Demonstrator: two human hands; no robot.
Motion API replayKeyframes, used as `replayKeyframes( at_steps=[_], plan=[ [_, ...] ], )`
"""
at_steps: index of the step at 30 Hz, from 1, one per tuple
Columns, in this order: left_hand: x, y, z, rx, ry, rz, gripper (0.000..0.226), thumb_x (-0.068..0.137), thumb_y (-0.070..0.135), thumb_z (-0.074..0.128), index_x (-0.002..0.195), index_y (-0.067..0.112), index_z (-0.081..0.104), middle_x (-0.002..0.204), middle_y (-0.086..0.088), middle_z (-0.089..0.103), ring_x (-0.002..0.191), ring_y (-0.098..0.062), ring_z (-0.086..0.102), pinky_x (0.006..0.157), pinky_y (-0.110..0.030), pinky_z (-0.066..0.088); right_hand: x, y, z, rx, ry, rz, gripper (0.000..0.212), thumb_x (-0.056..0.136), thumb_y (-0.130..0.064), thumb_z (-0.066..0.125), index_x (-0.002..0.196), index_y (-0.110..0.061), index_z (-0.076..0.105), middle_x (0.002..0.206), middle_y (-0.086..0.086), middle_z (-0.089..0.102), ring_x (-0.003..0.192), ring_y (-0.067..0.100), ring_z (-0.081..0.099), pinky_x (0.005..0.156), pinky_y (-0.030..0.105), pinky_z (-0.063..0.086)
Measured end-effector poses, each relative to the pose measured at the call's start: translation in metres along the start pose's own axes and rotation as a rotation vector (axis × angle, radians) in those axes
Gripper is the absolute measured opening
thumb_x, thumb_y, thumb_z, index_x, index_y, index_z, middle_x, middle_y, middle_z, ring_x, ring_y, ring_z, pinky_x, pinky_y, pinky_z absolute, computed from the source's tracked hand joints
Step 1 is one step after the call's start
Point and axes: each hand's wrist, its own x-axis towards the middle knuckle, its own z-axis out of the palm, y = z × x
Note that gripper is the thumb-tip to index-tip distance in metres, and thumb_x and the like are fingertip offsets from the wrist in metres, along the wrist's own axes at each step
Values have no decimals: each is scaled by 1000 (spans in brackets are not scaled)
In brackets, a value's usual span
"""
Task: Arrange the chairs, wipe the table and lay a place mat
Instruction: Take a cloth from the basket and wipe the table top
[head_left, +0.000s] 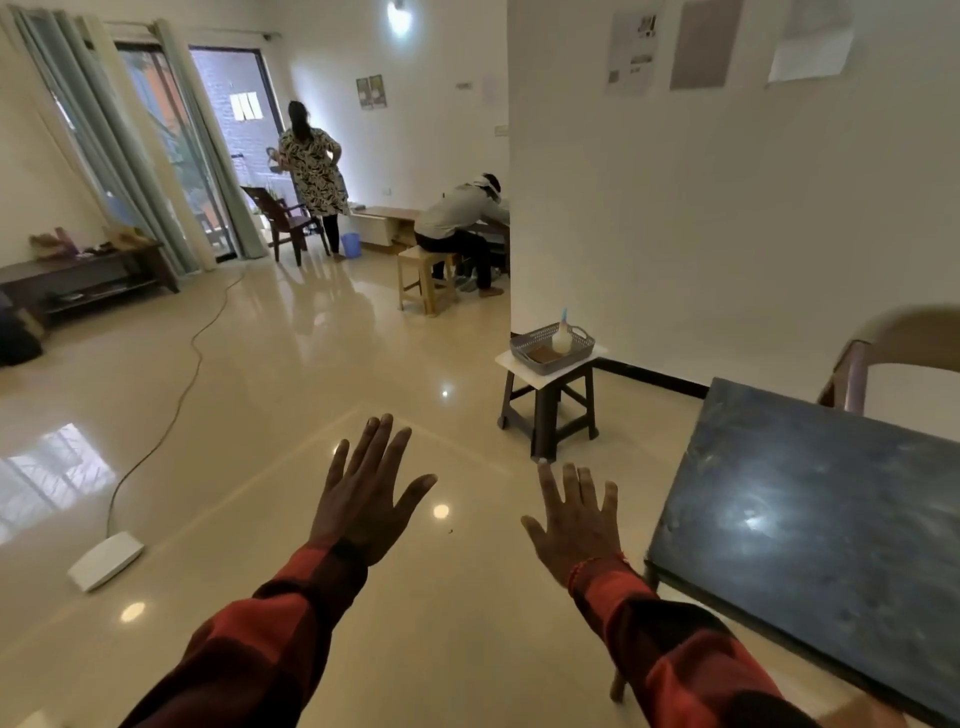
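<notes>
My left hand and my right hand are stretched out over the floor, palms down, fingers spread, holding nothing. The dark stone-topped table stands at the right, just right of my right hand. Behind its far edge rises the curved back of a wooden chair. A dark stool ahead carries a grey basket with a spray bottle and a brown folded item inside.
A white power strip lies on the floor at left, its cable running back across the room. Two people are at the far end, one standing by a brown chair, one seated on a wooden stool. A low bench lines the left wall.
</notes>
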Motion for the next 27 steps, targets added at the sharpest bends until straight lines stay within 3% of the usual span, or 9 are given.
replayKeyframes(
  at_steps=[3,13,15,17,19,21,23,25,27],
  plan=[
    [59,-26,17,-10,-32,9,88,90,79,6,161,27,20,169,4,1,155,-11,-7,127,-41,0,61,-5,4,-10,2,35,89,79,-59,71,151,-19,39,140,22,58,129,42,55,103,67,40],
    [293,-87,114,-61,-105,115,96,84,81,-4,162,27,13,169,2,-6,155,-14,-11,127,-42,1,266,1,44,-88,-34,166,89,69,-57,81,144,-17,52,134,23,61,122,44,60,98,70,42],
    [348,-101,131,-94,-122,135,101,81,84,-8,161,27,14,169,2,-5,155,-14,-10,127,-42,1,311,1,49,-93,-61,200,84,71,-58,78,140,-17,57,132,22,64,119,43,62,95,70,45],
    [403,-105,142,-126,-131,157,101,80,84,-7,161,27,15,169,1,-5,155,-14,-10,127,-42,2,352,2,45,-129,-63,203,73,80,-61,62,138,-18,61,132,20,65,120,41,63,96,69,46],
    [461,-100,157,-139,-137,206,91,88,79,4,161,25,15,169,0,-5,155,-15,-9,127,-42,2,396,8,41,-153,-40,217,69,86,-61,44,139,-20,59,134,18,63,123,40,61,99,68,43],
    [509,-89,172,-142,-142,262,79,97,71,17,161,25,16,170,0,-5,155,-14,-10,127,-41,1,434,14,37,-138,-31,250,68,89,-61,44,142,-20,54,140,18,59,129,40,56,102,68,39],
    [552,-79,194,-164,-150,301,77,98,70,18,161,26,16,170,1,-5,155,-13,-10,127,-41,0,473,24,41,-136,-17,280,69,91,-62,44,147,-21,48,147,17,54,135,40,50,107,68,33],
    [593,-70,218,-161,-164,351,81,95,73,14,161,26,17,170,0,-2,155,-13,-9,127,-40,1,514,37,45,-119,2,308,70,95,-61,35,153,-23,38,156,16,42,144,39,38,114,67,23],
    [633,-63,241,-168,-189,381,77,98,70,22,161,25,19,170,-1,0,156,-15,-6,127,-41,3,552,51,53,-105,-16,321,69,101,-60,28,159,-24,22,165,14,25,152,36,21,119,64,10]
  ],
)
